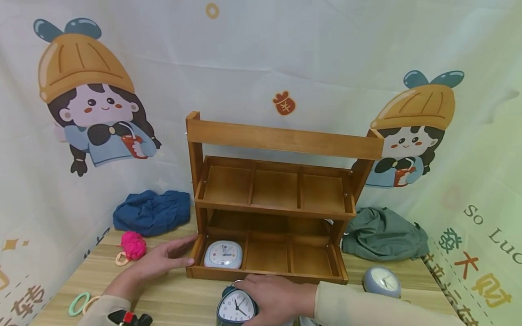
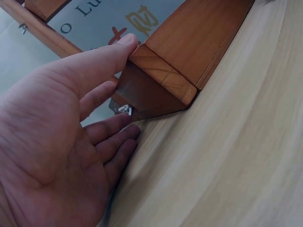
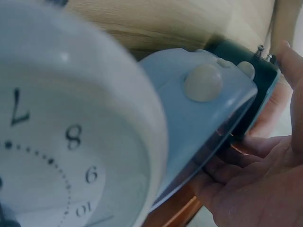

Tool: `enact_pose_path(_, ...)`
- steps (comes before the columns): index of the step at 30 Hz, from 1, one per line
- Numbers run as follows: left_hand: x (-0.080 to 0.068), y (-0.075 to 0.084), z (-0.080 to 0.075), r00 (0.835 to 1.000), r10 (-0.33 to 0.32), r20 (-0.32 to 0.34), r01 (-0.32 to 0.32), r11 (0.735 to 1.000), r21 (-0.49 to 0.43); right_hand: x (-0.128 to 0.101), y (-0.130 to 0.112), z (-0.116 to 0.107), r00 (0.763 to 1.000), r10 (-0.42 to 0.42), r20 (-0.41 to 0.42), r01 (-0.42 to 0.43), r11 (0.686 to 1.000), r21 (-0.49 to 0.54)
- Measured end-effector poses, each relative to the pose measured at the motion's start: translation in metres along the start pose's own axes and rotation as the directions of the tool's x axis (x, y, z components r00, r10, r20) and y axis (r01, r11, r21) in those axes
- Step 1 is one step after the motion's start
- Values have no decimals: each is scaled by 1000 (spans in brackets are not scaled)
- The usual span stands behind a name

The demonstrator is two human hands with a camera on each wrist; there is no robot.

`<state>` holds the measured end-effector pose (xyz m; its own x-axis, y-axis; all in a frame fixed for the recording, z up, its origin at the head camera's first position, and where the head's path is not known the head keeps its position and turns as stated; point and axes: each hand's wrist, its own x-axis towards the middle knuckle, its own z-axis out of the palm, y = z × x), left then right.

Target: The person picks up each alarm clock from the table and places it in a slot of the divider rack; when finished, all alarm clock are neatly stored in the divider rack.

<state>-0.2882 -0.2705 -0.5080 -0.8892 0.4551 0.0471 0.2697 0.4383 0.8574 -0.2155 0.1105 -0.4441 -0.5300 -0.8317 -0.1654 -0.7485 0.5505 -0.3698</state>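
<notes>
Soft, even light is filling the head view, bright without harsh glare, and only faint shadows are lying under the wooden rack (image 1: 269, 199) and beside the crumpled cloths at the desk's (image 1: 171, 294) back edge. The wide lens is bending the backdrop (image 1: 261, 59) outward toward the corners. In the left wrist view, daylight is falling evenly on the pale desk (image 2: 236, 156) and the rack's corner (image 2: 163, 78) is casting a soft shadow beneath it; focus is staying crisp. In the right wrist view a clock face (image 3: 57, 156) is pressing so close that it is blurring, its rim washing out to white, while the fingers (image 3: 251, 146) behind are sitting in dimmer shade.
</notes>
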Motion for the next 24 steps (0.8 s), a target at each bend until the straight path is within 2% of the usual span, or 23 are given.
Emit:
enact_pose_path(7, -1, -2, 0, 1000, 2, -3, -2, 1000, 1, 8, 1, 2, 999, 22, 33, -23, 1000, 22)
enact_pose_path(16, 0, -2, 1, 1000, -13, -6, 13, 1000, -15, 9, -1, 0, 1000, -7, 9, 7, 1000, 20)
enact_pose_path(21, 0, -2, 1, 1000, -18, -14, 18, 1000, -15, 4, -3, -8, 998, -34, -51, 35, 999, 34)
enact_pose_path(24, 0, -3, 1, 1000, -12, -17, 11, 1000, -10, 0, -4, -16, 994, -14, -112, 18, 999, 31)
